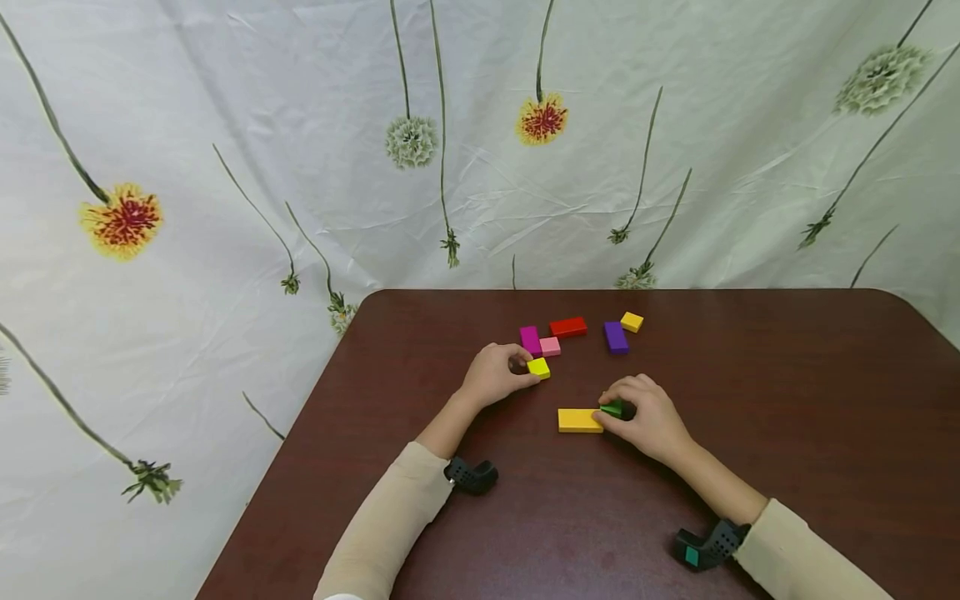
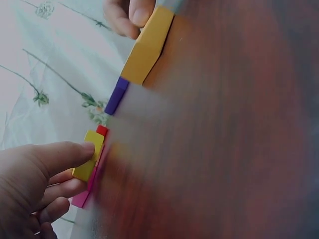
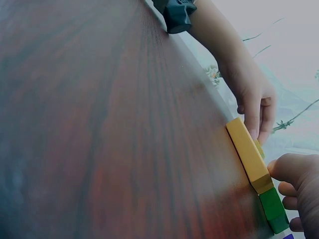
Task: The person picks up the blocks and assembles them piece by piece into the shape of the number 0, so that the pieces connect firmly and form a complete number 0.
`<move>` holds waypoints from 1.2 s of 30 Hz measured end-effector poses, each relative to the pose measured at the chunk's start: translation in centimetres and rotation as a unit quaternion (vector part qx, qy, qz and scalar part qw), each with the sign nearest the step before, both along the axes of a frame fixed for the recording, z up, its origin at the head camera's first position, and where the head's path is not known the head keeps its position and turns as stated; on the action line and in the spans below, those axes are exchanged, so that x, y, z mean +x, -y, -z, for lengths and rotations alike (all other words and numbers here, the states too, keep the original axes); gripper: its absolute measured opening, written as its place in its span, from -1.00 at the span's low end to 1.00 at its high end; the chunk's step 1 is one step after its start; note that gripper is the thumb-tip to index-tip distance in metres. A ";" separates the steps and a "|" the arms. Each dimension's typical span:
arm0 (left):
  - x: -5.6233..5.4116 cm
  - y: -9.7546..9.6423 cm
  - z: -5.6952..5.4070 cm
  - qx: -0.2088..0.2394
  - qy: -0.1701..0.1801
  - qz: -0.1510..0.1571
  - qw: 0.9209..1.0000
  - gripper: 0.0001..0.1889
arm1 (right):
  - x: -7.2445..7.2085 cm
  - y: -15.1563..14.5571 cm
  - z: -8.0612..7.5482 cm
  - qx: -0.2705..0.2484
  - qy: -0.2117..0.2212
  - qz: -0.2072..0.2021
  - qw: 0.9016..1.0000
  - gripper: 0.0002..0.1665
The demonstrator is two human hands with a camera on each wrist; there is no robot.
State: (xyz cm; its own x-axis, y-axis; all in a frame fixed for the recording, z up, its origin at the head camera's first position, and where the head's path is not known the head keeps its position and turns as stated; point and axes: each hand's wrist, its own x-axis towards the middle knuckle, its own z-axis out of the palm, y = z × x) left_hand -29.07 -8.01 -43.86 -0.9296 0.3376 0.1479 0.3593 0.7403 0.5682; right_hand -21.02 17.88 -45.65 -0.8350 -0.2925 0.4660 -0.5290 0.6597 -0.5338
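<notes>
My left hand [image 1: 497, 372] pinches a small bright yellow block [image 1: 539, 367] between thumb and fingers. In the left wrist view that yellow block [image 2: 89, 155] is held upright, in front of the magenta and red blocks. The right hand [image 1: 647, 417] has thumb and fingers curled round a small green block [image 1: 612, 408], partly hidden by the fingers in the head view. Lying flat against it is a long orange-yellow block [image 1: 577, 421]. In the right wrist view the green block [image 3: 272, 208] meets the end of the orange-yellow block [image 3: 249, 155], and the thumb is close to that joint.
Behind the hands lie a magenta block [image 1: 531, 340], a pink block [image 1: 551, 346], a red block [image 1: 568, 327], a purple block [image 1: 616, 337] and a small yellow-orange block [image 1: 632, 322]. The dark brown table [image 1: 810, 417] ends at a flower-printed curtain [image 1: 480, 192].
</notes>
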 end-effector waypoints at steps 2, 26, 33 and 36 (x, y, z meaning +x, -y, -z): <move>0.6 0.1 -0.2 -0.001 0.001 0.001 1.000 -0.67 | 0.0 0.0 0.0 0.000 0.001 0.000 1.000 -0.81; 4.9 -0.1 -1.0 -0.073 0.012 0.002 0.997 -0.69 | 0.1 0.0 0.0 -0.002 0.004 0.000 1.000 -0.82; 5.2 -0.2 -1.3 -0.071 0.030 0.017 0.997 -0.67 | 0.1 0.0 0.1 -0.002 0.007 0.001 1.000 -0.83; 5.3 -0.3 -1.2 -0.074 0.034 0.021 0.996 -0.66 | 0.1 0.0 0.1 -0.002 0.004 -0.001 1.000 -0.83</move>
